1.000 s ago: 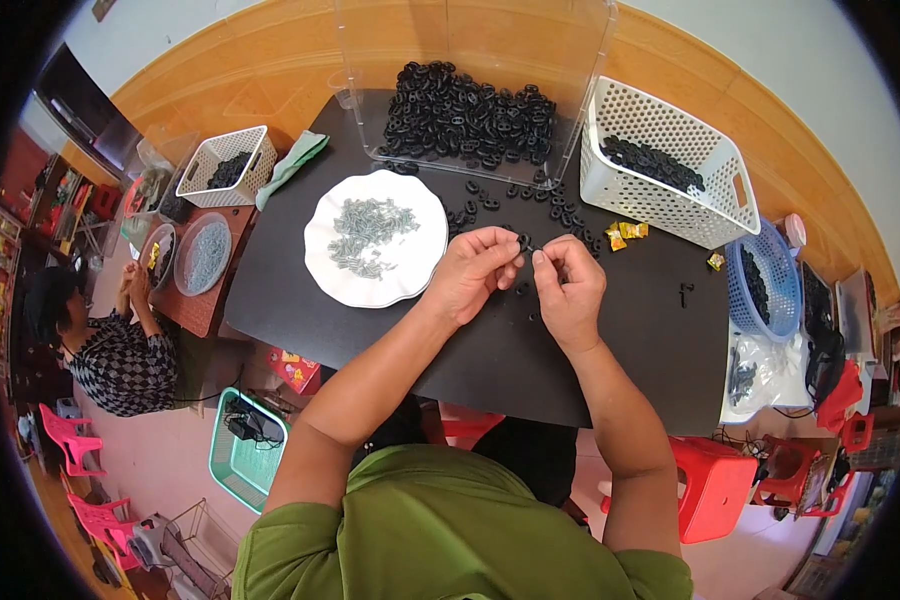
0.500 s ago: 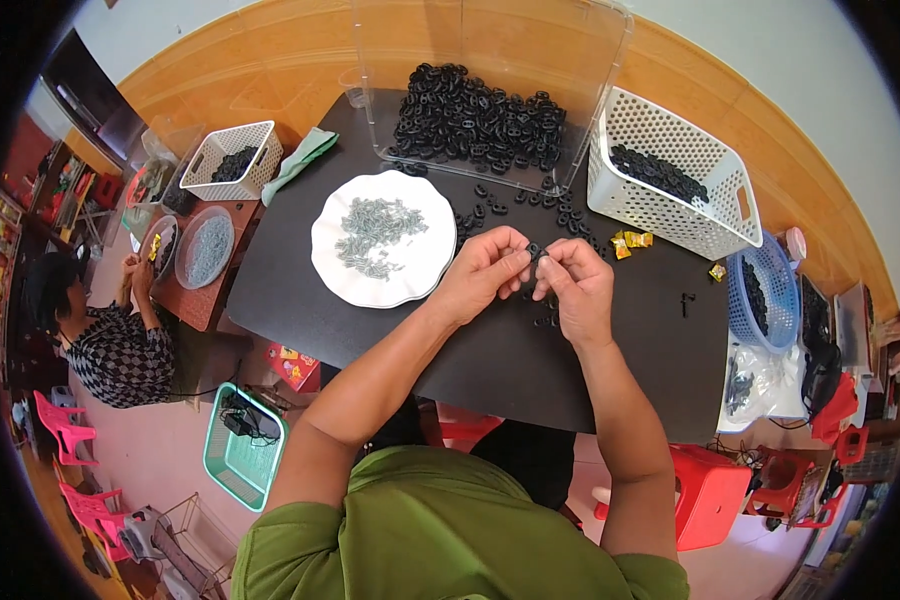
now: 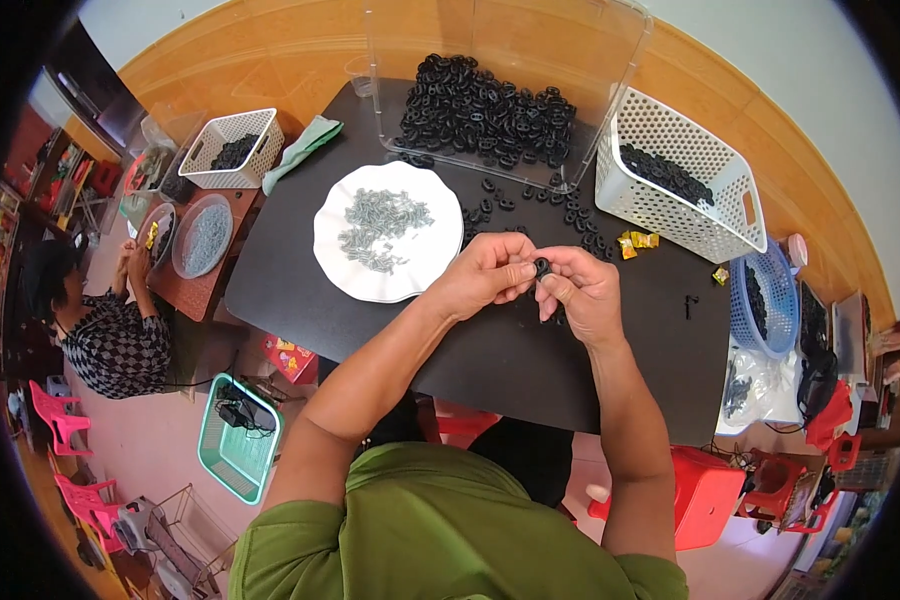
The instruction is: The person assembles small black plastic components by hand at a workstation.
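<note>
While both hands [image 3: 535,285] pinch one black ring [image 3: 542,267], one white plate [image 3: 385,245].

A black table [image 3: 490,370] carries the work. At its far edge stands a clear plastic bin [image 3: 590,70], open toward the near side and filled with a heap of black rings [image 3: 485,110]; loose black rings [image 3: 560,210] spill from it onto the tabletop. A white plate [image 3: 345,275] holding small grey screws [image 3: 380,225] lies left of centre. A white perforated basket [image 3: 670,215] with black parts sits at the right, just beside the bin. A few yellow wrapped sweets [image 3: 638,242] lie near the basket. A green cloth [image 3: 305,148] rests at the far left corner.
</note>
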Motion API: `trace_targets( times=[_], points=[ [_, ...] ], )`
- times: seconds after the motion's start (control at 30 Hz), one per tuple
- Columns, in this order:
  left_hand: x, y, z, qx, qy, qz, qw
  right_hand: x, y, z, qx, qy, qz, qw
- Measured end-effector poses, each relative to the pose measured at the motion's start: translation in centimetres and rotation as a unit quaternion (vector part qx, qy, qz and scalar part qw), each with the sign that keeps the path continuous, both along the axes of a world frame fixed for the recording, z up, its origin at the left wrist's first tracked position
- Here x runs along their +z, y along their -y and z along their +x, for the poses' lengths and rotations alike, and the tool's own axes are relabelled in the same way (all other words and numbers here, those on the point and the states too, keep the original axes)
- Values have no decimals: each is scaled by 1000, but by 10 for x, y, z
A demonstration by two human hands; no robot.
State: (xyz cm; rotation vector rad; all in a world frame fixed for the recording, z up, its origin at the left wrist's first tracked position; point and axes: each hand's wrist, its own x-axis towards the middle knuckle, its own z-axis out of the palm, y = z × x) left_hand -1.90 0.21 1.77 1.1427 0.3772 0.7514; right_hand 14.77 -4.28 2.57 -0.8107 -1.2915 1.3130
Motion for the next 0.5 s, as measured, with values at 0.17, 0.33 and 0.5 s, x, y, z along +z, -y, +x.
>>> trace_targets(
  times=[0.17, 0.33, 0.5],
  points=[
    [1, 2, 1, -4, -9, 3, 1000, -5, 0, -2, -17, 8, 5, 1000],
    [-3, -1, 6, 27, -21, -9, 999, 0, -2, -4, -47, 38, 1, 998],
    [9, -5, 8, 132, -61, -8, 989, 22, -4, 17, -163, 84, 33, 982]
  ],
)
